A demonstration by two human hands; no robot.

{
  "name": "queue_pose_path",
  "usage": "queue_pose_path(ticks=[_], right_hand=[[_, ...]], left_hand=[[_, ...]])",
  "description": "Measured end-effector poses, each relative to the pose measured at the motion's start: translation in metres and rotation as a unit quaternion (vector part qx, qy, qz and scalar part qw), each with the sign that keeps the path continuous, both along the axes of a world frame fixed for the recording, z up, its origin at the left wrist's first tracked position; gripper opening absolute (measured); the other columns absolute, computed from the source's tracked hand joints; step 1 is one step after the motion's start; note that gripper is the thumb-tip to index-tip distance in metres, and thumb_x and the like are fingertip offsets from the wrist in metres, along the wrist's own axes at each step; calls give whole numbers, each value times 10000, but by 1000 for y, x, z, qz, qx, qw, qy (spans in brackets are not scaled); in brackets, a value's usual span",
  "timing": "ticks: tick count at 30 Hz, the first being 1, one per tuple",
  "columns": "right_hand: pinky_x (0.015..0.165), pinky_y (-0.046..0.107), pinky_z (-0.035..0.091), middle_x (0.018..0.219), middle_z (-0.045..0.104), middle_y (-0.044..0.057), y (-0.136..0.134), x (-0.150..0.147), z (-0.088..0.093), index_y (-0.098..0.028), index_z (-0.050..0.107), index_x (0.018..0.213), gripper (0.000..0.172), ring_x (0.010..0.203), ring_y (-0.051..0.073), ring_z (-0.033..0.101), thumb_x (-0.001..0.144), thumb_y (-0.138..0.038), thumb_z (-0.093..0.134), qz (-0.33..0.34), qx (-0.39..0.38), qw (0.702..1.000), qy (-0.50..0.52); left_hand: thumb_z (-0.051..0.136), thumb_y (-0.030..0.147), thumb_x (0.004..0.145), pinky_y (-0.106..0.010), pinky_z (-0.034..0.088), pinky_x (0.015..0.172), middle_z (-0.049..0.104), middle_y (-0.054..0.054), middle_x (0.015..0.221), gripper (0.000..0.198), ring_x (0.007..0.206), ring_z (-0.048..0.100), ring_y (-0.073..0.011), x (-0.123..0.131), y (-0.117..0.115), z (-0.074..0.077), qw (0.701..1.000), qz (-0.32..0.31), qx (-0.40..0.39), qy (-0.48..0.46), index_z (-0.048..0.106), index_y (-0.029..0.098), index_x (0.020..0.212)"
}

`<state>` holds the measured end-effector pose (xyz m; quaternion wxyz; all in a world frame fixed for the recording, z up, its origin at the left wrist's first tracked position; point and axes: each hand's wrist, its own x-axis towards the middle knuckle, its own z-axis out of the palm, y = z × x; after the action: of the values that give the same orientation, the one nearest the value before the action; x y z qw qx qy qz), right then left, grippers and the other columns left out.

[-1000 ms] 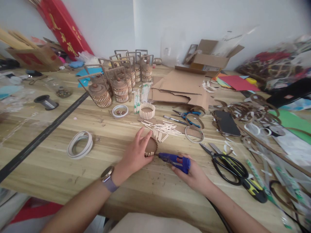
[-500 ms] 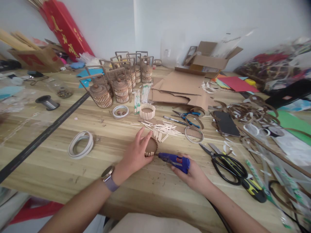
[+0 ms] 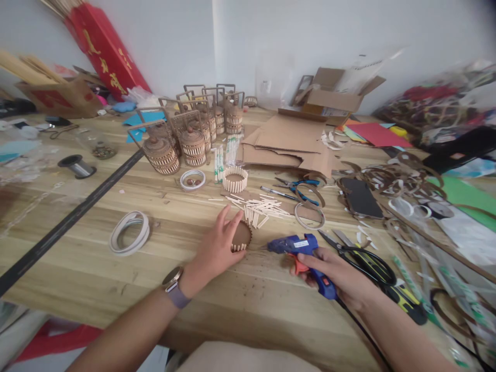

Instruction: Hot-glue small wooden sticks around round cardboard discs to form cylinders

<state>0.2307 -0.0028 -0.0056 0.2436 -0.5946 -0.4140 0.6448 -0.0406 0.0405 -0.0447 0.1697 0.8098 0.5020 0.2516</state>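
Observation:
My left hand [image 3: 217,243] grips the near left side of a small round cardboard base [image 3: 242,235] between thumb and fingers. Short wooden sticks stand along part of the base's near edge. In my right hand [image 3: 329,268] is a blue hot glue gun [image 3: 292,244] with an orange trigger, its nozzle pointing left and lying apart from the base. Just beyond the base is a loose pile of short wooden sticks [image 3: 258,206]. Behind the pile stands a ring of upright sticks [image 3: 234,179] on a round bottom.
Several small lidded baskets with handles [image 3: 194,144] stand at the back, left of flat cardboard [image 3: 282,134]. Scissors [image 3: 360,258], a cutter [image 3: 406,302] and a phone [image 3: 362,197] lie right. White rings [image 3: 129,232] lie left. The glue gun's cord [image 3: 364,333] trails toward the front.
My right hand has drawn the glue gun right, away from the base, and turned it so its trigger and handle show. My left hand has stayed at the base.

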Motion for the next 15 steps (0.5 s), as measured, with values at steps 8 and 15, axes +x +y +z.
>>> queue_pose_path(ticks=[8, 15], right_hand=[[571, 310, 463, 661, 687, 87, 0, 23, 6, -178, 637, 658, 503, 577, 184, 609, 808, -653, 569, 173, 34, 961, -214], [511, 322, 382, 643, 680, 116, 30, 11, 38, -197, 648, 600, 335, 581, 255, 628, 896, -345, 596, 310, 232, 740, -549]], left_hand=[[812, 176, 702, -530, 552, 948, 188, -184, 1598, 961, 1231, 567, -365, 0, 0, 1, 1000, 0, -21, -1, 292, 274, 1504], [805, 187, 712, -548, 532, 979, 168, -180, 1603, 963, 1263, 548, -362, -1, 1, 1, 1000, -6, -25, -4, 270, 288, 1506]])
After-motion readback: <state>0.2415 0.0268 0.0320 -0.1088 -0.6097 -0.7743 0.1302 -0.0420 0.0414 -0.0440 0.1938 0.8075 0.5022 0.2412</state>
